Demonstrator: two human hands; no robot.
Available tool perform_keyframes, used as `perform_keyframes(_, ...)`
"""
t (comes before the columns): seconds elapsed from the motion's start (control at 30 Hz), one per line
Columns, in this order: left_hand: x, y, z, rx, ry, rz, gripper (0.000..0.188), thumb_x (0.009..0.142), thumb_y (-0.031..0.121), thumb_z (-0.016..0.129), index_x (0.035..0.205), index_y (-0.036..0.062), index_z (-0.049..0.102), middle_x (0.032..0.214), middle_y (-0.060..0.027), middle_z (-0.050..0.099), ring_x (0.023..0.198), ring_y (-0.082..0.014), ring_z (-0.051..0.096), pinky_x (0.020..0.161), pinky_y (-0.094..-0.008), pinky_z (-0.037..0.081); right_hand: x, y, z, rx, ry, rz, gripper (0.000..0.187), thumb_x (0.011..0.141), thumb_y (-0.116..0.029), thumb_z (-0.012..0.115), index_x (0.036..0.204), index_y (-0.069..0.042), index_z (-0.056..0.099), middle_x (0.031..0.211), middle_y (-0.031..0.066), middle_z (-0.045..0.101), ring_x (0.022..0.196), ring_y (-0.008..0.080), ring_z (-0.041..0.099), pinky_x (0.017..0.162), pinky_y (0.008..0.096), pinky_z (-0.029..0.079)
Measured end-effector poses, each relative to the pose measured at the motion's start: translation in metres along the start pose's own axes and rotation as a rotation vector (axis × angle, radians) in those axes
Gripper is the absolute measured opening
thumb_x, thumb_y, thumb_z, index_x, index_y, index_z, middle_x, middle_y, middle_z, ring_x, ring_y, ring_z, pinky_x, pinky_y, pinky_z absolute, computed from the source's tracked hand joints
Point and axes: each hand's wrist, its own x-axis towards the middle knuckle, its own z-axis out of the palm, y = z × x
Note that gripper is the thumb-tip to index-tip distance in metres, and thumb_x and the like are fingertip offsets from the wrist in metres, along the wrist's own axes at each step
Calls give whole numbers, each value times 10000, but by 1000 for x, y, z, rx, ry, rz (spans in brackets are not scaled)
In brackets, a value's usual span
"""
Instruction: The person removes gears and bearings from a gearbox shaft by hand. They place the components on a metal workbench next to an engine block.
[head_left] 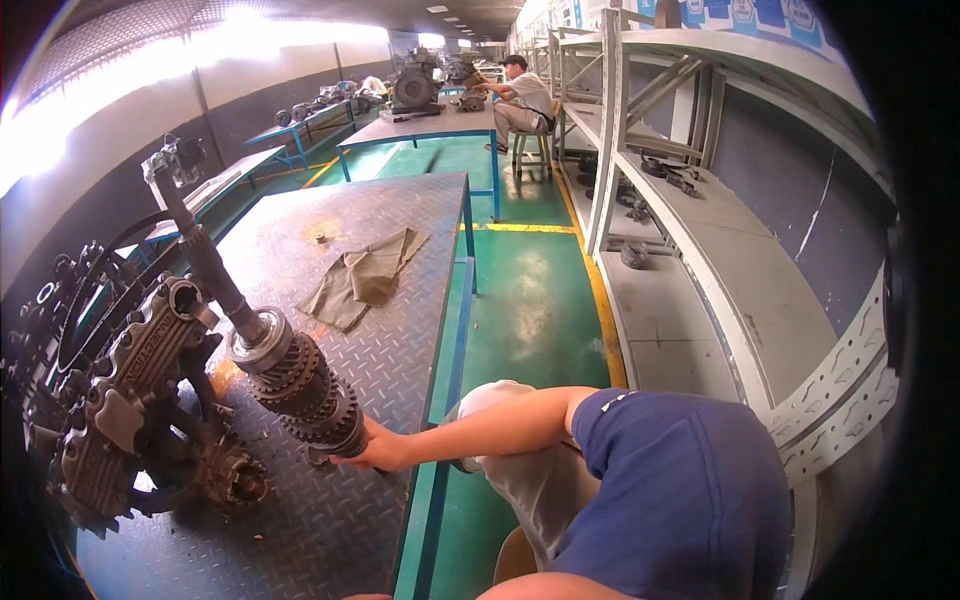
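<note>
A long gear shaft [305, 385] stands tilted on the steel-topped table, with several toothed gears and a bearing stacked along its lower half. Its thin upper end leans to the left. My right hand [378, 446] is closed round the bottom end of it, low over the tabletop, and the gears hide some of the fingers. Only a sliver of my left hand [368, 597] shows at the lower edge, so its fingers cannot be made out. Left of the shaft sits an engine assembly [125, 385] with a ribbed metal cover, and a toothed part [235, 478] lies beside it.
A crumpled brown cloth [365, 278] lies on the diamond-plate table [330, 540]. Metal shelving [690, 240] runs along the right, holding some parts. Farther off, a seated person [525, 95] works at another table [440, 124] bearing an engine [413, 85].
</note>
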Motion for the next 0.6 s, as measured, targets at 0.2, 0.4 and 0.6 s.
perform_keyframes(0.2, -3, 3, -1, 128, -121, -39, 329, 808, 183, 513, 1083, 22, 594, 1022, -123, 631, 981, -196, 581, 867, -306, 448, 2, -7, 5, 13, 14, 64, 653, 772, -137, 702, 1260, -141, 270, 862, 52, 483, 548, 110, 436, 458, 242, 366)
perform_keyframes(0.4, -3, 0, -2, 63, -129, -7, 343, 793, 175, 541, 1101, 33, 592, 1027, -125, 629, 978, -181, 584, 867, -303, 449, 4, -4, 8, 53, 63, -7, 520, 779, -125, 691, 1176, -129, 354, 722, 21, 490, 487, 93, 417, 416, 230, 335)
perform_keyframes(0.6, 1, 9, 10, 225, -101, -234, 335, 815, 158, 562, 1126, 37, 581, 1015, -124, 623, 961, -186, 583, 860, -302, 455, 2, -9, 10, 56, 119, -61, 267, 781, -130, 693, 958, -92, 496, 594, 9, 479, 440, 88, 408, 394, 226, 312)
